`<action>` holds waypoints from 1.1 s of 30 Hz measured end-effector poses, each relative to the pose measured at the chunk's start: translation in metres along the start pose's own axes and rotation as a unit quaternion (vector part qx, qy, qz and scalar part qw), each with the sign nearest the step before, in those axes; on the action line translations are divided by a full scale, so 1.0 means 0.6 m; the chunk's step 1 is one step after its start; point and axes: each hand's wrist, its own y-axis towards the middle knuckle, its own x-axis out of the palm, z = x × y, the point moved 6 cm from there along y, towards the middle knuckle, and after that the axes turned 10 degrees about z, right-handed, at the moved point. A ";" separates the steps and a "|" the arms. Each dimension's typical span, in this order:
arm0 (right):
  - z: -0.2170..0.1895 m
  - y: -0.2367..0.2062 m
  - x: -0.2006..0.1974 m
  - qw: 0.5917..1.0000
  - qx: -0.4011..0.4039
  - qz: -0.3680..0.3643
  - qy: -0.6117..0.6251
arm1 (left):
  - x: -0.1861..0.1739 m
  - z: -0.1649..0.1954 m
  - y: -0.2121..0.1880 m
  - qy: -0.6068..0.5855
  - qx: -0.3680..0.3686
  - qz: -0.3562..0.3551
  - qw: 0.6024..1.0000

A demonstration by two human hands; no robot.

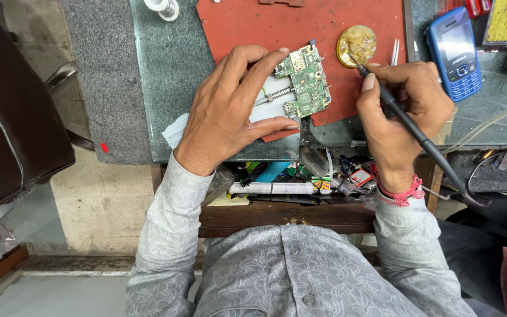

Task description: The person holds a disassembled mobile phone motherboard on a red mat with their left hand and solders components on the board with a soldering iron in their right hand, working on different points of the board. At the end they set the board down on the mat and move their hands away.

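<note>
A small green circuit board (305, 82) lies on a red mat (300, 26) over a glass-topped bench. My left hand (230, 111) rests beside it, index finger and thumb framing the board's left edge. My right hand (403, 111) grips a black soldering iron (409, 126) like a pen. Its tip reaches into a round tin of amber flux (356, 44) just right of the board. The iron's cord runs off to the lower right.
A blue keypad phone (456, 50) lies at the right. Metal tweezers (394, 53) sit by the tin. An open drawer (291, 182) below the bench holds several tools and parts. A white spool (162, 7) stands at top. Dark chair at left.
</note>
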 end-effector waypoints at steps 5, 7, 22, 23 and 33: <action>-0.045 0.034 0.001 1.000 -0.013 0.006 -0.019 | -0.047 0.005 0.027 0.008 0.001 -0.001 1.000; -0.053 0.045 0.008 1.000 -0.013 0.004 -0.014 | -0.056 -0.002 0.038 0.003 0.000 0.000 1.000; -0.088 0.042 0.002 1.000 -0.016 -0.008 0.000 | -0.091 0.011 0.031 0.001 -0.003 0.003 1.000; -0.083 0.037 -0.002 1.000 -0.012 -0.008 0.004 | -0.085 0.020 0.025 0.000 -0.003 0.003 1.000; -0.112 0.085 0.032 1.000 -0.002 -0.011 0.015 | -0.134 0.005 0.084 0.003 0.002 -0.002 1.000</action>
